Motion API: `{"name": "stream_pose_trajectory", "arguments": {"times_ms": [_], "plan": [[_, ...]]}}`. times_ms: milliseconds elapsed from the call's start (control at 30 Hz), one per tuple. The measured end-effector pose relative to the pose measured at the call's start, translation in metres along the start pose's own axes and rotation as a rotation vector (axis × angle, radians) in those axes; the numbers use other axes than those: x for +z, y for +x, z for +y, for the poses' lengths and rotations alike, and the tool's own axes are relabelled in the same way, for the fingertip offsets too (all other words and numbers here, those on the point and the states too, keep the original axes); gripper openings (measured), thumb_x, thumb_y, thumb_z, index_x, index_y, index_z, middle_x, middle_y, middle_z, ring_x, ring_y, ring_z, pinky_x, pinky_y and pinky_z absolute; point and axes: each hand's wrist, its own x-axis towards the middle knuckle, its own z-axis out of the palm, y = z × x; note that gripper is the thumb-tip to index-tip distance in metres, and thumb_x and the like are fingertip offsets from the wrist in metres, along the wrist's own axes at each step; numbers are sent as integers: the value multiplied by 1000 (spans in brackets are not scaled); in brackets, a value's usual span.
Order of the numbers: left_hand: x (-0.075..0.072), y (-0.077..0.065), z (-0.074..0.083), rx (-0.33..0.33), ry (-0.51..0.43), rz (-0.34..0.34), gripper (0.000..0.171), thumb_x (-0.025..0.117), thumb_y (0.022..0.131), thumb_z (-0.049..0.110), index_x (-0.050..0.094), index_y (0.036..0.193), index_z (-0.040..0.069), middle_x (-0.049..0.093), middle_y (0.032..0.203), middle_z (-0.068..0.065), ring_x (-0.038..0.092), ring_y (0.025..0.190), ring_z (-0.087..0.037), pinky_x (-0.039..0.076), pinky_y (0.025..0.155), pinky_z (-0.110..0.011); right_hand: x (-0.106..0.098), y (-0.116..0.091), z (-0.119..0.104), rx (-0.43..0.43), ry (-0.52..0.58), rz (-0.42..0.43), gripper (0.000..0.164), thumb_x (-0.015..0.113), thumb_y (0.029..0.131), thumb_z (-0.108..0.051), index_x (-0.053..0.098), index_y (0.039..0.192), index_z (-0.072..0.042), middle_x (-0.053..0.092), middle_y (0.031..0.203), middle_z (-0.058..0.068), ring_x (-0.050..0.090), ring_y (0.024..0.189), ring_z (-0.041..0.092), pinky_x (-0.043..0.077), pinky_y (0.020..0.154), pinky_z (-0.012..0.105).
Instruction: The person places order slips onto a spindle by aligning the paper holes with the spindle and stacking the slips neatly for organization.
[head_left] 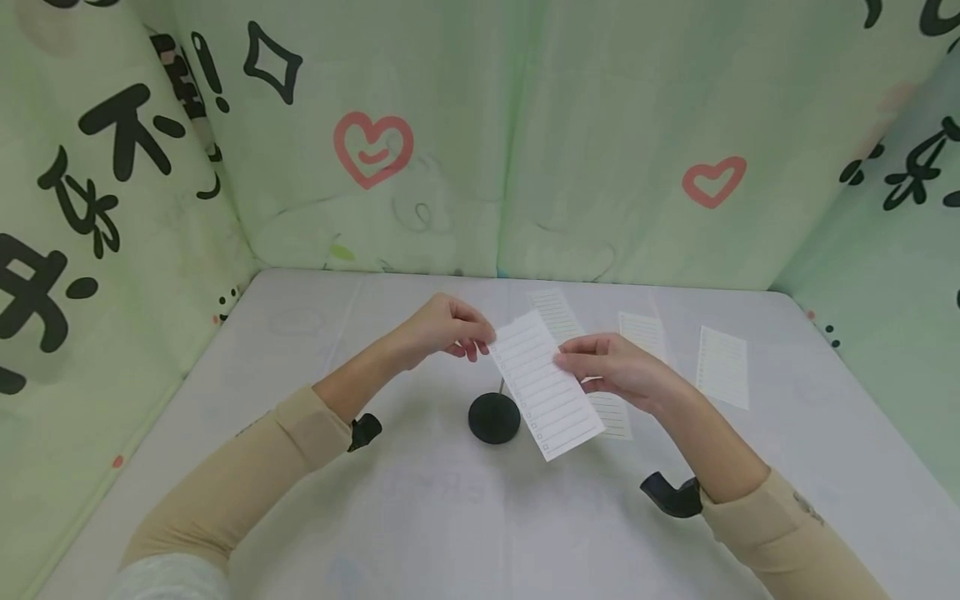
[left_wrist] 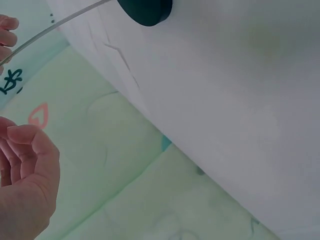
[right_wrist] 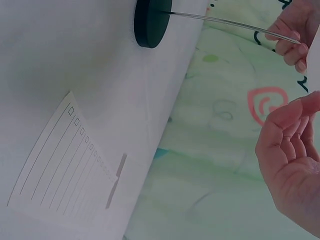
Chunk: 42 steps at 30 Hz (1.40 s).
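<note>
A white lined checklist sheet [head_left: 551, 392] is held up at a slant above the table. My right hand [head_left: 618, 367] pinches its right edge between thumb and fingers. Below it stands a memo holder with a round black base [head_left: 493, 419] and a thin metal rod [right_wrist: 230, 22]. My left hand [head_left: 450, 325] is at the sheet's upper left corner, its curled fingers pinching the rod's top end in the right wrist view. The fingertips partly hide that end. In the left wrist view my left hand [left_wrist: 30, 170] shows from the palm side, the sheet out of sight.
More lined sheets lie flat on the white table [head_left: 450, 517]: one at the back [head_left: 551, 307], one behind the right hand [head_left: 641, 329], one at the right [head_left: 722, 367], one partly under the held sheet [head_left: 613, 417]. Green printed curtains [head_left: 600, 100] enclose the table's back and sides.
</note>
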Motion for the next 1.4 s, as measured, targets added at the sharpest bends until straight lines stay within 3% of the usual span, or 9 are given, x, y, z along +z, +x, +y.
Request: {"name": "stream_pose_trajectory", "arguments": {"times_ms": [167,600,1000,1400], "plan": [[2,-2,-4,-41,-28,14,16,63,84,11,68,93,-1,63,73,-6,57,62,-16,48,66,-28,1,-8,6,16,-39,-4,45,60,88,-20,49,120,11,65,98,4,62,84,17,49,75,31],[7,-7,-10,-83,-66,11,20,61,87,16,68,98,1,65,77,-6,59,65,-17,48,68,-28,1,-30,27,23,-21,-27,36,59,89,-18,54,110,11,65,92,1,63,81,13,48,71,26],[13,-9,-13,-167,-139,-74,20,63,86,16,67,97,0,66,80,-8,59,69,-17,47,67,-26,-4,-39,34,-12,41,-64,8,59,88,-12,65,91,-7,66,87,-2,63,77,11,49,68,24],[17,-8,-17,-183,-133,-105,21,62,86,16,67,99,0,66,85,-11,57,68,-16,47,71,-29,-8,-37,41,11,93,-91,8,59,87,-10,67,86,-13,69,86,-3,64,77,10,48,66,22]]}}
